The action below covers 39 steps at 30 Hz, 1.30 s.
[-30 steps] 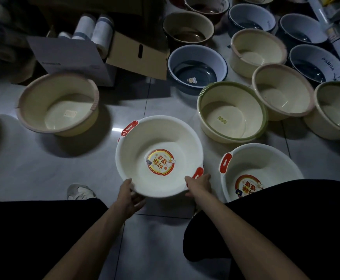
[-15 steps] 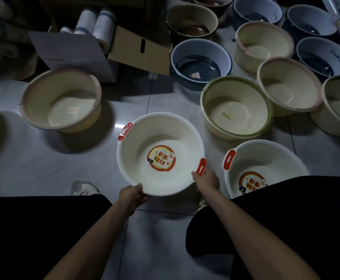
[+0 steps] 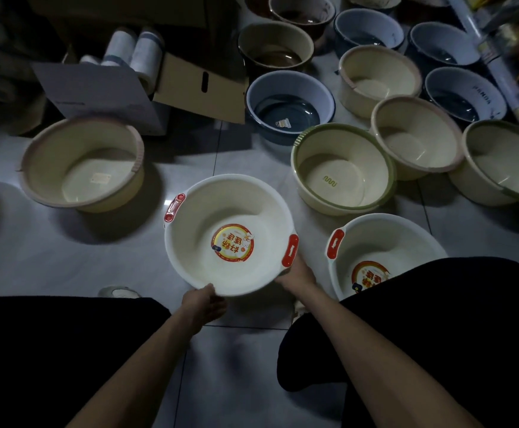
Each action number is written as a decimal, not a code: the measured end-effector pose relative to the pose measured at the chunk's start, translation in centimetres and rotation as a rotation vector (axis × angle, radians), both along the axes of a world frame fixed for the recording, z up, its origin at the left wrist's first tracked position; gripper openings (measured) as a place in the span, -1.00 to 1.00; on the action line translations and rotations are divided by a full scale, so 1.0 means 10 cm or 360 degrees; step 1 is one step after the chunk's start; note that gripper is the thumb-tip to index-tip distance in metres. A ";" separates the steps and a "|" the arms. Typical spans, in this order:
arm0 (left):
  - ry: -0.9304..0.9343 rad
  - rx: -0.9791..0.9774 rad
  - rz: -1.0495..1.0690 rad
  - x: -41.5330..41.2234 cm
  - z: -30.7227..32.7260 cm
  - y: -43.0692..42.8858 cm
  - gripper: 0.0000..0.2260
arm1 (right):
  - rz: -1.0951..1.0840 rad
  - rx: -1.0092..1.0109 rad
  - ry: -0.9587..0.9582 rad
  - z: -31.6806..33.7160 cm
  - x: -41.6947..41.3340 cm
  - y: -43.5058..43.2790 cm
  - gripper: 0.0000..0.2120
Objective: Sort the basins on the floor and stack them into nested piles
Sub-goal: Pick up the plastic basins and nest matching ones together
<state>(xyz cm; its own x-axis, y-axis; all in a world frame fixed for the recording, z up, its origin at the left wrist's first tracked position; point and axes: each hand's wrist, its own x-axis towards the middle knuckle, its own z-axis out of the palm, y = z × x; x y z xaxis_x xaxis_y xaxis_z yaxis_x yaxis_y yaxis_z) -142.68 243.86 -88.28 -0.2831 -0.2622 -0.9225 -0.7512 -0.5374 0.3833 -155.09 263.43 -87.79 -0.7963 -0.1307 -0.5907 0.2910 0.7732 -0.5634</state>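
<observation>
1. The white basin (image 3: pixel 230 233), with a round red and yellow sticker on its bottom, is held in front of the person's knees. It is tilted a little and looks to be clear of the floor (image 3: pixel 66 257).
2. The left hand (image 3: pixel 202 304) grips the basin's near rim. The thumb lies on the edge and the fingers (image 3: pixel 218 307) curl beneath it.
3. The right hand (image 3: pixel 298 276) grips the rim just below the red handle (image 3: pixel 290 250) on the basin's right side. Its fingers go under the basin and are hidden.
4. The basin's bowl therefore lies ahead of both hands, with only its near edge between thumb and fingers.
5. A second white basin (image 3: pixel 385 242) of the same kind sits on the floor just to the right, partly hidden behind the person's dark-clothed knee.
6. Beyond it stands a green-rimmed basin (image 3: pixel 341 168), with a blue basin (image 3: pixel 289 103) farther back.
7. A pink-rimmed basin (image 3: pixel 82 162) stands alone well to the left.
8. More cream, blue and brown basins crowd the far right, each standing singly.
9. An open cardboard box (image 3: pixel 199 84) holding rolls sits behind the basins on the left.
</observation>
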 end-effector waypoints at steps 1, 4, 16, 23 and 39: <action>0.0010 -0.0021 -0.0240 0.01 0.08 0.01 -0.77 | 0.0138 0.0112 -0.0005 0.00 0.02 0.04 -0.72; -0.0039 -0.0062 -0.0694 0.05 0.28 0.05 -0.65 | 0.0407 0.0228 -0.0002 0.16 0.06 0.13 -0.63; 0.0552 -0.0399 -0.1176 -0.13 1.27 0.76 -0.83 | 0.0380 0.0206 0.0218 1.30 0.52 0.80 -0.44; 0.0795 -0.0527 -0.1274 -0.36 1.49 1.22 -0.81 | 0.0105 0.0210 0.0200 1.54 0.48 1.24 -0.38; 0.0428 -0.0268 -0.1430 -0.87 0.42 2.09 -0.94 | -0.1438 0.0159 -0.0432 0.23 0.46 2.31 -0.34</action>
